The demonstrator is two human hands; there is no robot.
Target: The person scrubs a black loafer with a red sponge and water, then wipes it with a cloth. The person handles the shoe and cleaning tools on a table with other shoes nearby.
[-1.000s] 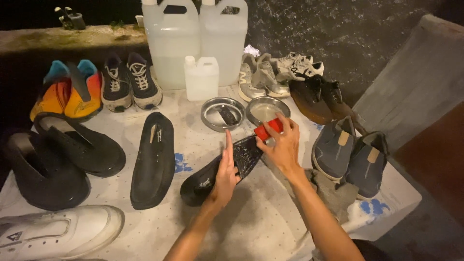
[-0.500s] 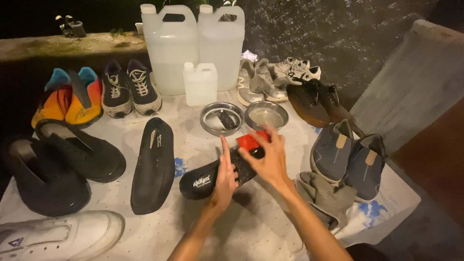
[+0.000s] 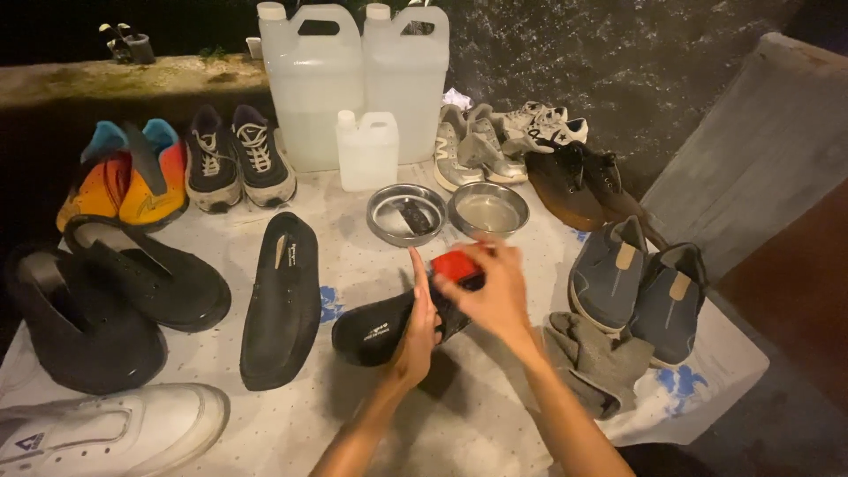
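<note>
Hands meet over a black slip-on shoe [image 3: 380, 329] lying on its side near the middle of the bench [image 3: 265, 424], which is covered with a pale dotted cloth. The left hand [image 3: 419, 329] is flat against the shoe, fingers straight and pressed together, steadying it. The right hand [image 3: 495, 296] has its fingers curled around a red brush [image 3: 456, 265], pinching it against the shoe's heel end. Just beyond the hands stand two round metal bowls [image 3: 407, 215], side by side, and behind those a small white jug [image 3: 367, 150] and two large translucent jerrycans [image 3: 353, 79]. The matching black slip-on [image 3: 283, 299] lies to the left, apart from the held one. A grey cloth [image 3: 596, 362] lies crumpled just right of the right forearm, beside a pair of grey-blue shoes [image 3: 640, 287]. Other pairs line the bench edges.
</note>
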